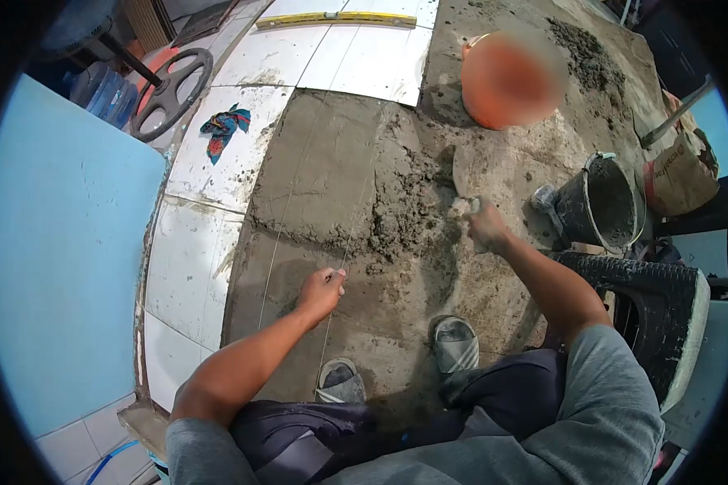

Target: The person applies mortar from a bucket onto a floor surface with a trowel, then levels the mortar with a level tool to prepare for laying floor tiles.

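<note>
My right hand (487,225) is closed around the handle of a trowel (464,174), slightly blurred, with its blade pointing away from me over the rough floor. Just left of the blade lies a heap of loose wet mortar (400,206). My left hand (323,293) is curled into a fist above the bare floor, near a thin taut string; whether anything is inside it, I cannot make out. Ahead of that fist stretches a smoothed bed of grey mortar (319,166), bordered by white tiles (194,263) on the left and at the far end.
A yellow spirit level (336,19) rests on the far tiles, and a patterned rag (225,129) on the left ones. An orange bucket (505,81) stands ahead. To my right are a black mortar bucket (611,202), a black stool (647,303) and a paper sack (679,170).
</note>
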Tool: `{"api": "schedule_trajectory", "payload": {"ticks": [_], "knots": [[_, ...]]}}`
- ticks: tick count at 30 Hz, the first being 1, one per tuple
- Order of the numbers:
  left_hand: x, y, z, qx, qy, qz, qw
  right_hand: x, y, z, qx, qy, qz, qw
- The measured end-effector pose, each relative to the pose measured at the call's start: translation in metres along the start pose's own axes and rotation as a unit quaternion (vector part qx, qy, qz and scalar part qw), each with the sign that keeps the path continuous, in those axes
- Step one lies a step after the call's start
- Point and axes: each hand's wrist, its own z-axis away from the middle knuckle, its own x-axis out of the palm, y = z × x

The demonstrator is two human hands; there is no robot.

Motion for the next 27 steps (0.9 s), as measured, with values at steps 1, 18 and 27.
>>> {"api": "schedule_trajectory", "payload": {"ticks": [1, 18, 27], "knots": [[-0.002, -0.001, -0.001, -0.002, -0.005, 0.003, 1.0, 0.01, -0.004, 0.001, 0.001, -0.015, -0.005, 1.0], [-0.002, -0.001, -0.022, -0.009, 0.003, 0.108, 0.994, 0.121, -0.041, 0.02, -0.143, -0.143, 0.275, 0.94], [-0.002, 0.012, -0.001, 0.021, 0.025, 0.071, 0.997, 0.069, -0.02, 0.08, -0.233, -0.182, 0.329, 0.897]]}}
